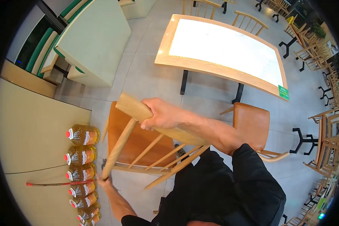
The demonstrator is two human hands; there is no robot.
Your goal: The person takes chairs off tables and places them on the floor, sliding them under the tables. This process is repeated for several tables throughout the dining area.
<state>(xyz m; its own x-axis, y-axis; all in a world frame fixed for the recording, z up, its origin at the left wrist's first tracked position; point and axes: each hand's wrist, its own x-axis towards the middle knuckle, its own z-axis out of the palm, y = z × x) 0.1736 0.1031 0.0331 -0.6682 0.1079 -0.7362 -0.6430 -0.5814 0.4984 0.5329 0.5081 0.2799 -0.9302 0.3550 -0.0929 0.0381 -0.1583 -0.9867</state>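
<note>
A wooden chair with a brown seat (118, 132) and a spindle back is right in front of my body. My right hand (160, 113) is closed around the flat top rail of its backrest (133, 105), near one end. Lower and to the left, my left hand (106, 183) is closed at the lower end of a thick round post (118, 148) of the same chair; its fingers are partly hidden. Just left of that hand, a thin red stick (52, 184) lies across the row of oil bottles (84, 154).
A white-topped table (222, 49) with a wooden edge stands ahead, with chairs behind it. Another brown-seated chair (251, 124) is at my right. A pale partition (34, 128) runs along the left, near booth seating. Stacked chairs (326, 139) line the far right.
</note>
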